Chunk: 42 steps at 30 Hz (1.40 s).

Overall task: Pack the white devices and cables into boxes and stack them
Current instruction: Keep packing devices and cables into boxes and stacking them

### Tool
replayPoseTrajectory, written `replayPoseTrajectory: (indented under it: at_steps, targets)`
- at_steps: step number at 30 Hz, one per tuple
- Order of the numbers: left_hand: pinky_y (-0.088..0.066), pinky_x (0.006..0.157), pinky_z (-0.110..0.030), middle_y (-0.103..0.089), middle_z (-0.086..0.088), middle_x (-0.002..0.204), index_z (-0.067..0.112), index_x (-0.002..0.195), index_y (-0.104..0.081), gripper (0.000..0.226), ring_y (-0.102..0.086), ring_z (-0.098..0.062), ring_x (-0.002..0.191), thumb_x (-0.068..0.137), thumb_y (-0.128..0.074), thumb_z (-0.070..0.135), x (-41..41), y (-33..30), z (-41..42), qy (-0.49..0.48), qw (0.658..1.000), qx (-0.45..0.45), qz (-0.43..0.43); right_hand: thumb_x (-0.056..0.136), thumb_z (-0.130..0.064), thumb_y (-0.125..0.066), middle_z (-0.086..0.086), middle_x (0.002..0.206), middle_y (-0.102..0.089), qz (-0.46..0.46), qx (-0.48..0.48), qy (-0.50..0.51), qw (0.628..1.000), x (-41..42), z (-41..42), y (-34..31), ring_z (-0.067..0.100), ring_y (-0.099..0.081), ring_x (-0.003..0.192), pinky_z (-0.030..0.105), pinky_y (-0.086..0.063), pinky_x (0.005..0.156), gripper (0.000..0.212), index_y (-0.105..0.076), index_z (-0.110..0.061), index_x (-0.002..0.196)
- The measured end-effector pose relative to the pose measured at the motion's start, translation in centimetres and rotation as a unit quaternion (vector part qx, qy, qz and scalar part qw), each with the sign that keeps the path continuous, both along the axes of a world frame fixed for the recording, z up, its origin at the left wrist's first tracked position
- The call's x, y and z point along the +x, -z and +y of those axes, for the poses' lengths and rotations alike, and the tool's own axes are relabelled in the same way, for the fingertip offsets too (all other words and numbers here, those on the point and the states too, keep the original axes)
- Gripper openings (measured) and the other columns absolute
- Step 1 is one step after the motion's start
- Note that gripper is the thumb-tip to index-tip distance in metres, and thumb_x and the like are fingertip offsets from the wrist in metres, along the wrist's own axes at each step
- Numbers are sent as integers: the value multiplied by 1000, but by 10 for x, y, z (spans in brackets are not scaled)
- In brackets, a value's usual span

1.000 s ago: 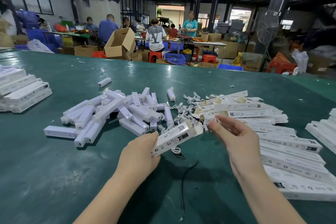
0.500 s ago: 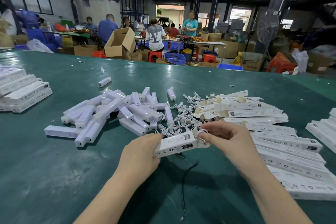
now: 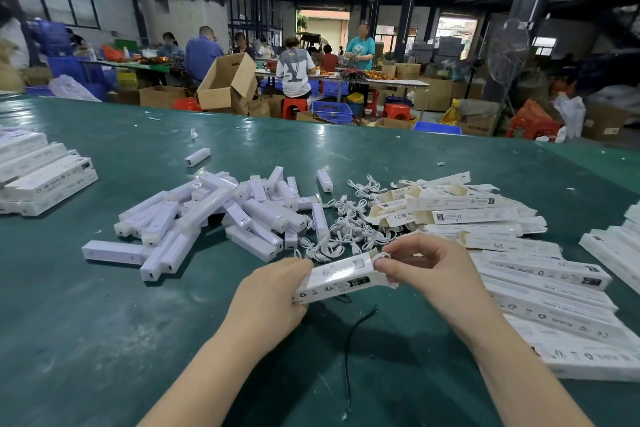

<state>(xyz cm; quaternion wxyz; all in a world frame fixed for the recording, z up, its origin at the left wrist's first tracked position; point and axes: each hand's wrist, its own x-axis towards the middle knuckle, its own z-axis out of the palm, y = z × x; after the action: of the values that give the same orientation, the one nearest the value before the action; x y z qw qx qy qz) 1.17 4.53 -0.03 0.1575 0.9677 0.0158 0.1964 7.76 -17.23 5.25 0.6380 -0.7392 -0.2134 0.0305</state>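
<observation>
My left hand [image 3: 273,298] grips the left end of a long white printed box [image 3: 337,277] held just above the green table [image 3: 104,322]. At the box's open right end, my right hand [image 3: 422,267] pinches a coiled white cable [image 3: 382,256] at the mouth of the box. Behind the box lies a tangle of white cables [image 3: 349,232]. A heap of white bar-shaped devices [image 3: 214,215] lies to the left of the cables. Flat unfilled boxes [image 3: 460,211] are piled to the right.
A stack of closed boxes [image 3: 41,177] sits at the far left, and more boxes [image 3: 554,298] lie along the right edge. A thin black cord [image 3: 349,340] lies on the table between my forearms. People work at tables beyond the far edge.
The box has tilted down toward level and come nearer me. My right hand has closed from open fingers onto the cable at the box's right end.
</observation>
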Motion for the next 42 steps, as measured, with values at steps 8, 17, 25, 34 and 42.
replayPoseTrajectory:
  at_steps: [8, 17, 25, 34, 42]
  targets:
    - [-40, 58, -30, -42, 12, 72, 24, 75, -37, 19, -42, -15, 71, 75, -56, 19, 1, 2, -3, -16, 1000, -25, -3, 75, -19, -81, -4, 75, -76, -36, 8, 25, 999, -6, 7, 4, 9, -70, 68, 15, -54, 62, 12, -79, -31, 77]
    - [-28, 50, -22, -45, 12, 67, 31, 64, -33, 27, -43, -14, 68, 75, -56, 20, 3, 2, -5, -50, 997, -61, -4, 91, -13, -57, -28, 92, -70, -109, -80, 3, 991, -15, 15, 9, -6, -63, 91, 13, -49, 76, 28, -71, -37, 90]
    - [-41, 58, -31, -48, 8, 66, 25, 65, -40, 21, -46, -17, 66, 72, -56, 12, 3, -1, -9, -46, 989, -138, -15, 87, -12, -69, -16, 107, -56, -190, -27, 64, 979, -19, 24, 15, -6, -54, 105, 5, -40, 89, 29, -67, -40, 95]
    - [-43, 58, -31, -47, 11, 67, 31, 64, -36, 27, -47, -15, 68, 71, -56, 14, 1, -1, -8, -28, 992, -120, -12, 98, -23, -54, -23, 107, -69, -93, 44, 21, 994, -22, 34, 23, -2, -63, 103, 30, -53, 94, 26, -68, -43, 108]
    - [-41, 59, -29, -48, 13, 72, 33, 69, -38, 26, -48, -16, 72, 75, -60, 19, 0, 1, -8, -52, 992, -112, 0, 85, -60, -45, -26, 140, -46, -106, -25, -27, 994, -33, 44, 37, -12, -41, 128, 14, -41, 102, 55, -42, -46, 138]
